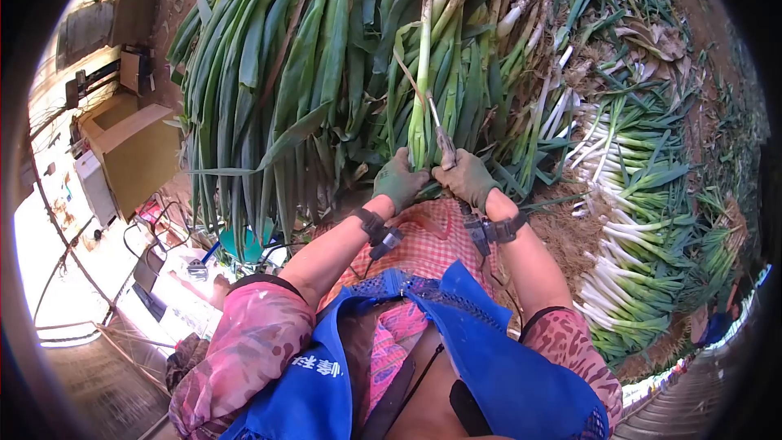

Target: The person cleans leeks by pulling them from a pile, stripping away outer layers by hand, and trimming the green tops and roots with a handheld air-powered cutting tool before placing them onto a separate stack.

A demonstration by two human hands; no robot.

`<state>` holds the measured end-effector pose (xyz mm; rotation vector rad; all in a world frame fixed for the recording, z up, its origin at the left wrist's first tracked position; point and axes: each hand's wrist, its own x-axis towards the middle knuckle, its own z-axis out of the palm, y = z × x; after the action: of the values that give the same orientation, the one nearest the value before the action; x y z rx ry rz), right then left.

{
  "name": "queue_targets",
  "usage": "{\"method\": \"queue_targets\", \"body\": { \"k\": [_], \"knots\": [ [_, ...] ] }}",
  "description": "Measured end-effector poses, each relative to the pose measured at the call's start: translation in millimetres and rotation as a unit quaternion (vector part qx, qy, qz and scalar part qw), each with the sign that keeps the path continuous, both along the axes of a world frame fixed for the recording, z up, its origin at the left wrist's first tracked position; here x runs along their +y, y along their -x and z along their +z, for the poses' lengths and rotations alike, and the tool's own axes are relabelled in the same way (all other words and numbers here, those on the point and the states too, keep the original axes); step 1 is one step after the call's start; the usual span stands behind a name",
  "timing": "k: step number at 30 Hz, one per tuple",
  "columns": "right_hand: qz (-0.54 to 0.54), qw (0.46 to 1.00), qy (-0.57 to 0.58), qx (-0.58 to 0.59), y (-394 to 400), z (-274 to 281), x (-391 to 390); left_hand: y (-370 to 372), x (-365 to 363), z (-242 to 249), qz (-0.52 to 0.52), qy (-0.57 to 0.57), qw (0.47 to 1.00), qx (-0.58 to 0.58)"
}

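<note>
My left hand [400, 181], in a green glove, is closed round the leafy lower end of a green onion [421, 90]. The stalk points away from me, its root end near the top edge. Beside it, my right hand [465, 178], also gloved, is wrapped round the dark handle of a knife [441, 132], whose thin blade lies against the stalk. Both hands are close together over my lap. A large heap of untrimmed green onions [285, 57] spreads just beyond them.
Cleaned onions [631, 228] with white stems lie in a curved row at the right, beside loose roots and peelings [562, 236]. An open cardboard box [134, 147] stands at the left, near a teal container [244, 242]. Leaf scraps cover the upper right.
</note>
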<state>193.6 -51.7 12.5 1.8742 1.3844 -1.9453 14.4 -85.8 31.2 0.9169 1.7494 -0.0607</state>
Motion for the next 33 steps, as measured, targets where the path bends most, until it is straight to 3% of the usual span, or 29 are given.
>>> {"method": "queue_targets", "body": {
  "k": [6, 8, 10, 12, 13, 15, 16, 18, 20, 21, 23, 25, 26, 28, 29, 30, 33],
  "knots": [
    [-0.083, 0.996, 0.019, 0.028, 27, -10, 90, 0, -4, 8, 0.004, 0.005, 1.0, -0.024],
    [-0.112, 0.989, 0.005, 0.097, 35, -45, 126, 1, -1, 13, 0.002, 0.014, 1.0, -0.026],
    [-0.088, 0.994, -0.004, 0.065, 44, -111, 155, 0, -2, 14, -0.001, 0.022, 1.0, -0.019],
    [-0.023, 0.995, -0.066, 0.072, 47, -111, 186, -1, -6, 14, 0.004, 0.021, 1.0, -0.021],
    [-0.133, 0.986, 0.021, 0.098, 47, -105, 192, -2, -6, 17, 0.001, 0.015, 1.0, -0.021],
    [0.078, 0.98, -0.173, 0.065, 49, -134, 209, -4, -5, 23, -0.004, 0.007, 1.0, -0.023],
    [-0.032, 0.998, -0.045, 0.016, 55, -100, 217, -4, -4, 25, -0.006, 0.005, 1.0, -0.024],
    [0.194, 0.96, -0.2, 0.015, 52, -96, 231, -4, -5, 26, -0.007, 0.006, 0.999, -0.03],
    [0.29, 0.912, -0.29, 0.008, 50, -100, 246, -1, -8, 22, -0.01, 0.01, 0.999, -0.039],
    [0.278, 0.91, -0.306, 0.003, 52, -97, 253, 1, -10, 21, -0.006, 0.006, 0.999, -0.049],
    [0.048, 0.989, -0.141, -0.023, 59, -90, 256, 4, -16, 18, 0.003, 0.002, 0.997, -0.071],
    [0.241, 0.955, -0.171, -0.029, 51, -105, 247, 6, -23, 16, 0.061, 0.029, 0.988, -0.141],
    [0.262, 0.947, -0.186, -0.014, 44, -110, 238, 7, -27, 14, 0.09, 0.041, 0.979, -0.176],
    [0.037, 0.997, -0.043, 0.047, 30, -70, 208, 13, -40, 0, 0.134, 0.043, 0.96, -0.242],
    [-0.046, 0.996, 0.009, 0.072, 25, -45, 193, 15, -43, -3, 0.155, 0.044, 0.948, -0.275],
    [-0.096, 0.991, 0.038, 0.088, 19, -27, 177, 14, -40, 2, 0.149, 0.064, 0.941, -0.297],
    [-0.1, 0.981, -0.042, 0.164, 11, -74, 110, 4, -35, 17, 0.113, 0.155, 0.909, -0.369]
  ]
}}
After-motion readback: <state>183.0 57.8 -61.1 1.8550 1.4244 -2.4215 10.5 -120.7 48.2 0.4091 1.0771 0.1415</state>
